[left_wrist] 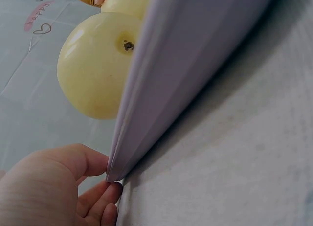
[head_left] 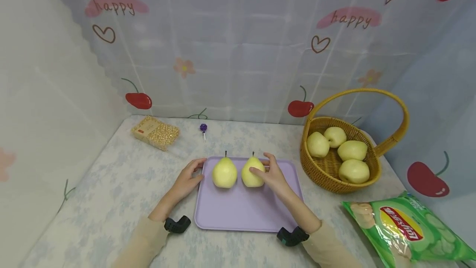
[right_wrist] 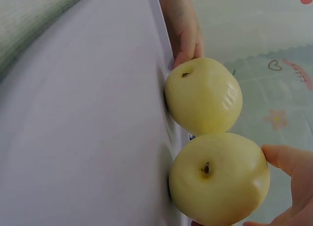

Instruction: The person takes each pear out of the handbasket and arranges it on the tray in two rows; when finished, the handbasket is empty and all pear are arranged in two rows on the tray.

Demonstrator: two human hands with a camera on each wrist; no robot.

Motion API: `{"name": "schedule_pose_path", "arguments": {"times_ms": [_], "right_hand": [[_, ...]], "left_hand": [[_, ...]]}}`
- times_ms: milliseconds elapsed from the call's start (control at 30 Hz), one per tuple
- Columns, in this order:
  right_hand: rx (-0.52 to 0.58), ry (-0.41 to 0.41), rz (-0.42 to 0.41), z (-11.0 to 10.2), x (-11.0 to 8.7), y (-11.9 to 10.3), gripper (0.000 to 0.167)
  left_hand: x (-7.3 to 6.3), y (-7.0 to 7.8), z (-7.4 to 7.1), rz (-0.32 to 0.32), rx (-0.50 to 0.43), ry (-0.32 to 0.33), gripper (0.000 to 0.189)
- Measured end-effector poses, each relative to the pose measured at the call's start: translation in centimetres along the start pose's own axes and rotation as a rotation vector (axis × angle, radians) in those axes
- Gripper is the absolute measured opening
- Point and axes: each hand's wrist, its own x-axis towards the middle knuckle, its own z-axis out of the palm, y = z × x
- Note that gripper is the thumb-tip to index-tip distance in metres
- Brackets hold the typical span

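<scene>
Pale curtain (head_left: pixel 230 61) printed with cherries, hearts and the word "happy" hangs behind a table (head_left: pixel 96 189) with a faint blue pattern. From the head, taking the middle of the purple tray (head_left: pixel 241 212) as the clock's centre, the right pear (head_left: pixel 252 176) stands at twelve o'clock and the left pear (head_left: pixel 224 173) between ten and eleven, both upright on the tray, a gap between them. Left hand (head_left: pixel 187 181), between nine and ten, holds the tray's edge; right hand (head_left: pixel 274 173), between one and two, has thumb and fingers around the right pear. Beyond the tray lie a bag of yellow kernels (head_left: pixel 156 132) at ten, a purple lollipop (head_left: pixel 203 128) at eleven, a wicker basket (head_left: pixel 316 177) of four pale yellow fruits (head_left: pixel 352 151) at two, and a green bag of chips (head_left: pixel 401 228) between three and four. From the left wrist, the left hand sits at eight o'clock, thumb and fingers pinching the tray's rim; the left pear shows at ten. From the right wrist, the right hand at four o'clock clasps the right pear, thumb against its side, other fingers mostly hidden; the left pear sits between two and three.
</scene>
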Motion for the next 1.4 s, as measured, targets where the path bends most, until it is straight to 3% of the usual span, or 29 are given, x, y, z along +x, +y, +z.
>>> {"name": "schedule_pose_path", "arguments": {"times_ms": [367,733,1400], "right_hand": [[-0.008,-0.063,-0.032,0.0,0.4,0.2,0.092],[-0.017,0.005,-0.016,-0.5,0.7,0.3,0.094],[-0.009,-0.004,-0.046,-1.1,0.5,0.0,0.081]], "left_hand": [[0.1,0.1,-0.2,-0.001,-0.018,-0.02,0.05],[0.2,0.0,-0.4,-0.02,-0.015,-0.021,0.05],[0.3,-0.2,-0.3,0.005,-0.019,-0.019,0.05]]}}
